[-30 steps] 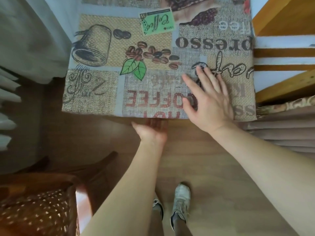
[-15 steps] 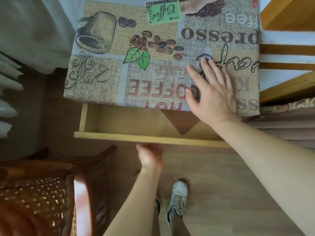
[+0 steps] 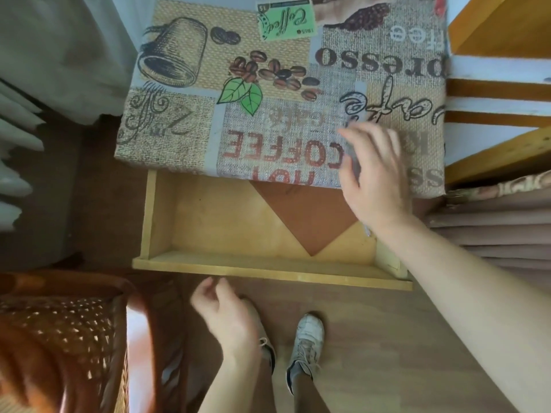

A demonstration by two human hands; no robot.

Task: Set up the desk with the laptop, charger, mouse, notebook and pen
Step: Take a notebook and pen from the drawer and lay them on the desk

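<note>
- The tabletop [image 3: 185, 120] wore a coffee-print cloth, and none of the task's things lay on it.
- The drawer [image 3: 268, 269] under it stood pulled out, holding a brown notebook [image 3: 310, 216] half hidden beneath the cloth edge.
- The right hand [image 3: 375, 177] hovered over the cloth's near edge, blurred, fingers loosely spread, holding nothing.
- The left hand [image 3: 226, 317] hung just before the drawer front, fingers loosely curled, empty.

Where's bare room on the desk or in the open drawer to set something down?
The desk's tablecloth is bare left of the right hand. The drawer's left half is bare too; a brown sheet fills its right.
</note>
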